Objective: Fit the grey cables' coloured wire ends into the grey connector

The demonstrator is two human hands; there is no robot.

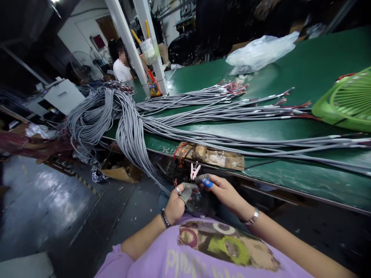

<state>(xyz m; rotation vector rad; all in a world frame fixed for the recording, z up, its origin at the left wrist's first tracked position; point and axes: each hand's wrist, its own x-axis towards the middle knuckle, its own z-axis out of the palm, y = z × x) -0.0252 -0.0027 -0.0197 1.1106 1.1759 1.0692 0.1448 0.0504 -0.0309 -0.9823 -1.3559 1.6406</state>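
Observation:
My left hand (177, 202) and my right hand (223, 191) meet just below the table's front edge, both with fingers pinched shut. Grey finger covers sit on the thumbs, and a blue cap (207, 183) shows on a right fingertip. Between the fingertips I hold a small piece with thin red wire ends (175, 184); it is too small to name. A pink clip (194, 171) stands just above the hands, under a worn brown block (211, 155) fixed to the edge. A thick bundle of grey cables (127, 123) lies across the green table (307, 69) and hangs off to the left.
A green plastic basket (348, 101) sits at the right edge. A clear plastic bag (261, 50) lies at the back. White posts (127, 42) rise from the table's far end, with a seated person in a white shirt (121, 69) beyond. Cardboard scraps (118, 173) lie on the dark floor.

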